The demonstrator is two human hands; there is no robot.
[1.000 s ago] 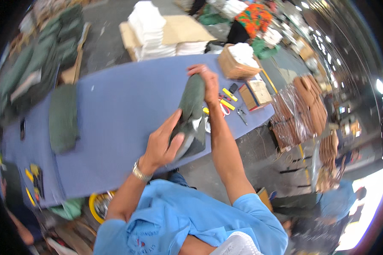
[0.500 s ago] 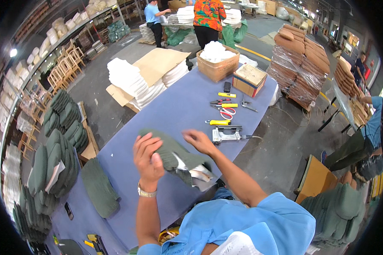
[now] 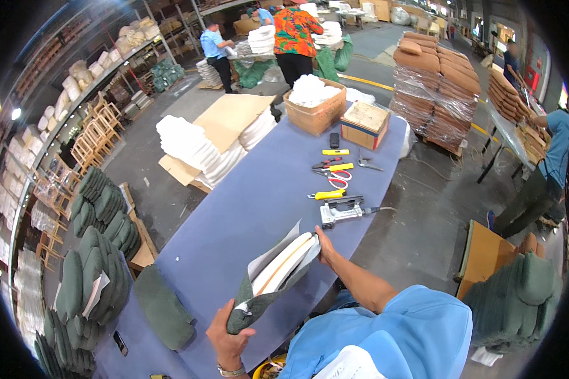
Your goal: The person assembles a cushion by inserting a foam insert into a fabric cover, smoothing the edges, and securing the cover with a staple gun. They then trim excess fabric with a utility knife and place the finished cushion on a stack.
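Lower centre of frame: green fabric cover (image 3: pixel 259 297) with white foam pad (image 3: pixel 284 265) and a pale board edge showing at its open mouth, held up off the blue table (image 3: pixel 234 215), tilted from lower left to upper right.

Left hand (image 3: pixel 229 338) clamped on the lower closed corner, fingers curled round the cloth. Right hand (image 3: pixel 325 247) at the upper open end, mostly hidden behind the pad; thumb seen pressing the edge, exact finger grip cannot be told.

Handling, judged: light; cover soft and floppy, foam springy, board inside lending stiffness along the length. Not fragile. Cloth likely to slide on the foam, so best gripped through cover and pad together at the two ends, as now.

Right of the hands, mid-frame: staple gun (image 3: pixel 341 211), yellow-handled cutter (image 3: pixel 327 194). Lower left: finished green cushion (image 3: pixel 164 306) lying flat.
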